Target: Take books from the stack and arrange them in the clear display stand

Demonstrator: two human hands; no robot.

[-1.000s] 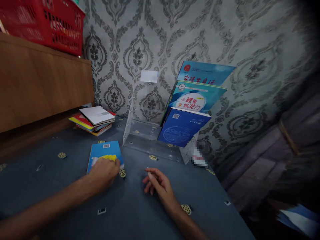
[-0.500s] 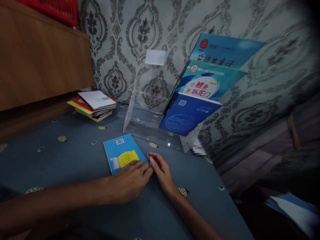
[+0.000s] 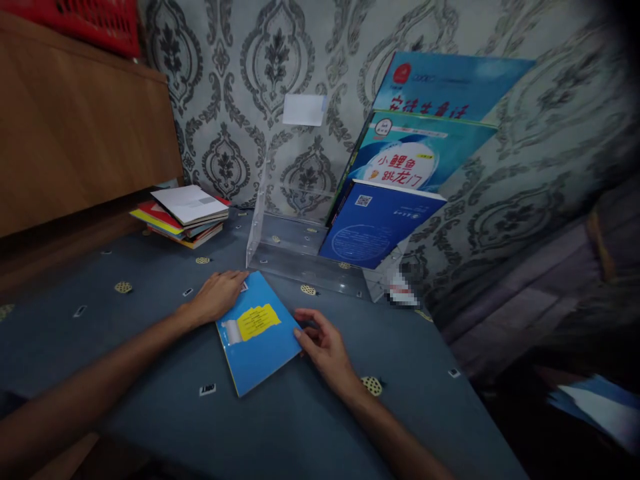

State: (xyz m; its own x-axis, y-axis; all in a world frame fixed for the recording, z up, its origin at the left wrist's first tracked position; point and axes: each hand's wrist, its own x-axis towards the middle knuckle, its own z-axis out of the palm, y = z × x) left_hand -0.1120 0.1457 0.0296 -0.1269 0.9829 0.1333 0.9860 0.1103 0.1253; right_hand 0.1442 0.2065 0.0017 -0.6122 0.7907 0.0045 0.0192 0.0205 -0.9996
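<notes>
A blue book [image 3: 265, 363] with a yellow patch and a grey scroll picture on its cover lies flat on the dark patterned cloth. My left hand [image 3: 219, 297] is at its far left corner, fingers bent over the edge and covering most of the barcode. On the right edge of the book rests the thumb of my right hand [image 3: 325, 350], while the curled fingers lie beside and partly beneath that edge. Beyond the book stands a clear acrylic rack [image 3: 300, 268], with a dark blue book [image 3: 373, 230] and larger picture books [image 3: 425, 143] leaning in its right side.
A stack of books [image 3: 187, 207] sits at the back left, beside a wooden cabinet [image 3: 90, 127]. A red basket [image 3: 100, 23] is on top of it. Patterned wallpaper rises behind the rack. The cloth-covered surface [image 3: 280, 433] drops off at the right, where papers [image 3: 600, 407] lie lower down.
My left hand has moved from the near right part of the blue book to its far left corner, uncovering the cover. My right hand stays at the right edge. The view has shifted slightly.
</notes>
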